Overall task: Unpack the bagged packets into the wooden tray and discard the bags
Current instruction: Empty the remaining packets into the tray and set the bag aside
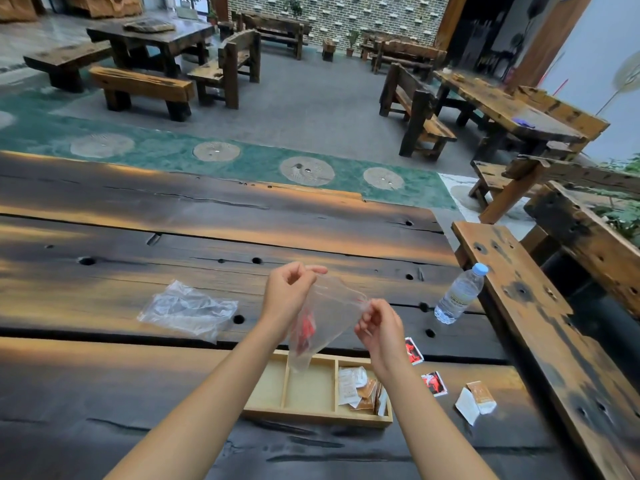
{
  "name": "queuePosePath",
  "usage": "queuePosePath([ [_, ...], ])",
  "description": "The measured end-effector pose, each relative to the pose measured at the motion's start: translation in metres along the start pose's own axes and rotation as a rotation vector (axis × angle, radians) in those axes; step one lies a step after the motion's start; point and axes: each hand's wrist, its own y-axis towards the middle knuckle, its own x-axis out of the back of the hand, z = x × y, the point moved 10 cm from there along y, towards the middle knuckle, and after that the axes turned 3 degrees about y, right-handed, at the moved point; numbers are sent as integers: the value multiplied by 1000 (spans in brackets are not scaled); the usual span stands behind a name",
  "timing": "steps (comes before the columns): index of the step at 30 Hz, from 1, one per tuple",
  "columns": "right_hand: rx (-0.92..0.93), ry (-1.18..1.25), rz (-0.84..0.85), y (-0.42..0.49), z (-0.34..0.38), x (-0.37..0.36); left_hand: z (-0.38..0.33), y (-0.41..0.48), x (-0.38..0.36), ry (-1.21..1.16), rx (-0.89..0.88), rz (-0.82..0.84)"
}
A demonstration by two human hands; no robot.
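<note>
Your left hand (289, 289) and right hand (377, 327) pinch the mouth of the clear plastic bag (329, 313). The red packets (306, 332) inside may miss the light wooden three-compartment tray (311, 415) below your hands if the bag tilts sideways.

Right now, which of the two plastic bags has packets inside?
The clear bag held up by both hands over the wooden tray; red packets show inside. The crumpled bag lying on the table looks empty.

Rustic teahouse hall, timber tables (149, 36), benches (142, 86)
</note>
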Motion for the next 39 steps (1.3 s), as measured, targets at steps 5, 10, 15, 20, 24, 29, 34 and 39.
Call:
queuePosePath([
  [5,-294,103,-147,-7,-66,41,-15,-9,-28,-234,40,54],
  [10,-508,258,-22,-27,-118,20,-27,-11,-53,-537,197,118],
  [15,-494,713,165,-37,-87,-13,-11,-10,-73,-836,396,234],
  [20,-418,574,-33,-33,-81,33,58,-33,-61,-889,518,107],
  [24,-317,434,-210,-29,-92,80,118,-87,-82,-891,632,129],
  [29,-206,-6,-234,-39,-89,103,161,-131,-117,-949,800,218],
  [34,-62,-371,-229,-42,-74,111,205,-147,-125,-1017,977,102],
  [39,70,-609,-162,-36,-55,93,223,-155,-135,-1101,1040,43],
])
